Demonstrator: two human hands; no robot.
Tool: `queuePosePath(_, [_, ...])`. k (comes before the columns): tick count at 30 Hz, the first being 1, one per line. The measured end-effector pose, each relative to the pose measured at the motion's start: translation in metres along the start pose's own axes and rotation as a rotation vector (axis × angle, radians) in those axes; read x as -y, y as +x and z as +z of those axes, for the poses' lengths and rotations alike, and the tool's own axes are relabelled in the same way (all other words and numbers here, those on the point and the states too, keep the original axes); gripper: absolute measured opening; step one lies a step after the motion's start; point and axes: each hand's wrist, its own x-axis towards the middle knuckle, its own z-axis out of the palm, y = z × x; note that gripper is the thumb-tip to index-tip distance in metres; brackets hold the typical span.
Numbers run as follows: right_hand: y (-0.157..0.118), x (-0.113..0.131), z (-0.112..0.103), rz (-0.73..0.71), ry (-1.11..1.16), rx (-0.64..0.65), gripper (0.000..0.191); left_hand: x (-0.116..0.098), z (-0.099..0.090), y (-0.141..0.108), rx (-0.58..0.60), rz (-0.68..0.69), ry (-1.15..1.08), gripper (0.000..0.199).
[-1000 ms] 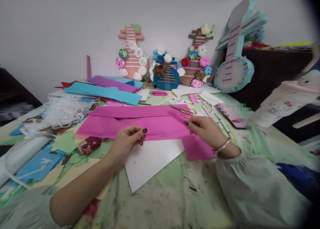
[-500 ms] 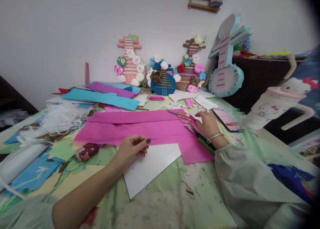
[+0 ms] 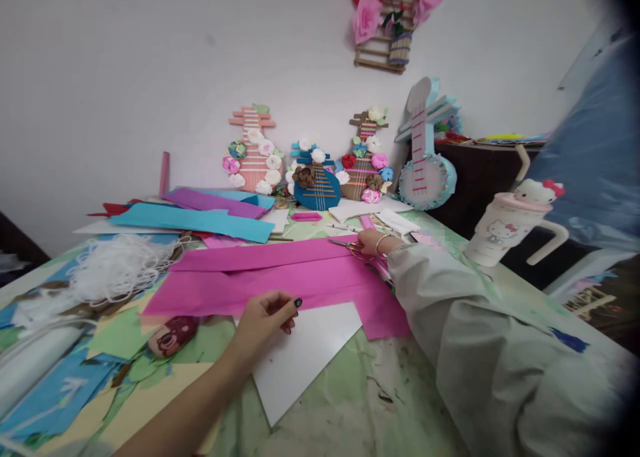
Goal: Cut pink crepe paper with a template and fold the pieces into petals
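Note:
Above the white board (image 3: 300, 360) is my left hand (image 3: 267, 320). Its fingers are curled and its thumb is pressed toward the index finger; whatever may be between them is hidden. My right hand (image 3: 375, 241) reaches to the far right part of the long bright-pink paper (image 3: 295, 277). It is right beside the gold-handled scissors (image 3: 345, 244), which lie on the paper's far edge. Its fingers point down and are partly hidden, so whether they grip the scissors cannot be made out. The pink paper lies folded lengthwise and overlaps the board's far edge.
White string (image 3: 120, 267) is heaped at the left, near blue and green paper cutouts and a dark red oval case (image 3: 173, 336). Blue and purple paper strips (image 3: 190, 220) lie behind. Several paper lutes (image 3: 317, 184) lean on the wall. A lidded cup (image 3: 500, 234) stands right.
My right hand has moved forward and left, from beside the green-handled tool to the scissors' handles. My left hand keeps its curled pose. The camera has tilted up and turned slightly right.

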Motion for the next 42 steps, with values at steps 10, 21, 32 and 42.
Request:
queuePosePath(10, [0.006,0.007,-0.009,0.112,0.038,0.123,0.034,-0.004,-0.005,-0.001,0.0,0.06,0.018,0.037])
queuePosePath(21, [-0.037,0.064,-0.023,-0.081,0.436,-0.094,0.033,-0.007,-0.008,0.005,-0.108,0.053,-0.211,0.046])
queuePosePath(32, [-0.141,0.153,0.021,-0.405,1.262,-0.048,0.017,-0.02,-0.001,-0.012,0.097,0.147,-0.541,0.031])
queuePosePath(42, [-0.157,0.127,0.0,-0.366,1.694,-0.6,0.021,-0.032,0.001,-0.039,0.268,0.128,0.242,0.035])
